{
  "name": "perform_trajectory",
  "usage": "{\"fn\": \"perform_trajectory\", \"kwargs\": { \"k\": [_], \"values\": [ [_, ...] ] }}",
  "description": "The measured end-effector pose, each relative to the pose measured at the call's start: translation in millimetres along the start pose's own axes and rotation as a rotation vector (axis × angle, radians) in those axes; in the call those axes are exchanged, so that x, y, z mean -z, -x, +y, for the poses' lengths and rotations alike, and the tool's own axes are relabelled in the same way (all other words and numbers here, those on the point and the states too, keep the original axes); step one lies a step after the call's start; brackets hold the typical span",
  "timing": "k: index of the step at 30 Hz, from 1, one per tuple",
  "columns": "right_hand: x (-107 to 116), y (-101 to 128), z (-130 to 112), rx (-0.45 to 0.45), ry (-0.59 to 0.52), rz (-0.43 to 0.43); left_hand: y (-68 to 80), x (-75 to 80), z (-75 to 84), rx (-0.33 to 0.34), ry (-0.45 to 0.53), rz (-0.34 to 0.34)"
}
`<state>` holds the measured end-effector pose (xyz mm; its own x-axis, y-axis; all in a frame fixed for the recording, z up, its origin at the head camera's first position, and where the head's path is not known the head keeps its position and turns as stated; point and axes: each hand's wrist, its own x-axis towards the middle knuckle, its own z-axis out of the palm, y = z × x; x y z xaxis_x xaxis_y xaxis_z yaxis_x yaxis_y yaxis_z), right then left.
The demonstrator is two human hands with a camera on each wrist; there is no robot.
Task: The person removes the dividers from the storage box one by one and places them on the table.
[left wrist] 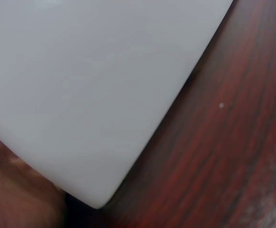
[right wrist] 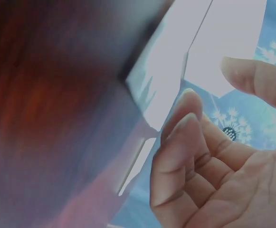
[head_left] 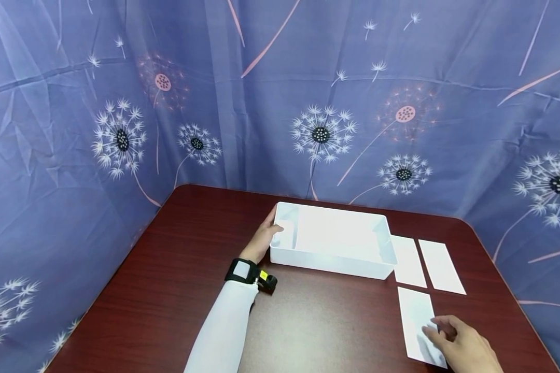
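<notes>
Left hand [head_left: 265, 235] grips white tray [head_left: 336, 259] rim; right hand [head_left: 462, 344] touches paper sheet [head_left: 413, 311].

A dark reddish-brown wooden table with rounded corners [head_left: 177, 269] is standing against a blue fabric backdrop printed with white and pink dandelions [head_left: 121, 103]. Two white rectangular paper sheets [head_left: 441, 265] are lying side by side near the table's right edge.

The head view looks forward and down over the whole bench [head_left: 177, 290] from above. The left wrist view sits very close against the white tray [left wrist: 95, 85], which the head view also shows [head_left: 336, 259]. The right wrist view, blurred, looks past curled fingers [right wrist: 180, 156] across the bench.
</notes>
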<state>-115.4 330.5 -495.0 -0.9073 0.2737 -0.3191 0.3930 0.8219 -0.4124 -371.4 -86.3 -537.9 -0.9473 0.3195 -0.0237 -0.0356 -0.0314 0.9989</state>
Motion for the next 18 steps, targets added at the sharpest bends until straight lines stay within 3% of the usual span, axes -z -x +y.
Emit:
{"fn": "perform_trajectory", "kwargs": {
  "k": [3, 11, 18],
  "values": [
    [1.6, 0.7, -11.8, 0.057, -0.01, 0.042, 0.0, 0.8, -1.0, 0.003, 0.0, 0.0],
    [0.7, -3.8, -62.6, 0.315, -0.086, 0.279, 1.6, 0.3, -0.3, 0.009, -0.005, 0.005],
    [2.0, -21.8, -129.5, 0.482, -0.195, 0.269, 1.7, -1.3, -0.5, 0.008, -0.003, 0.01]
  ]
}}
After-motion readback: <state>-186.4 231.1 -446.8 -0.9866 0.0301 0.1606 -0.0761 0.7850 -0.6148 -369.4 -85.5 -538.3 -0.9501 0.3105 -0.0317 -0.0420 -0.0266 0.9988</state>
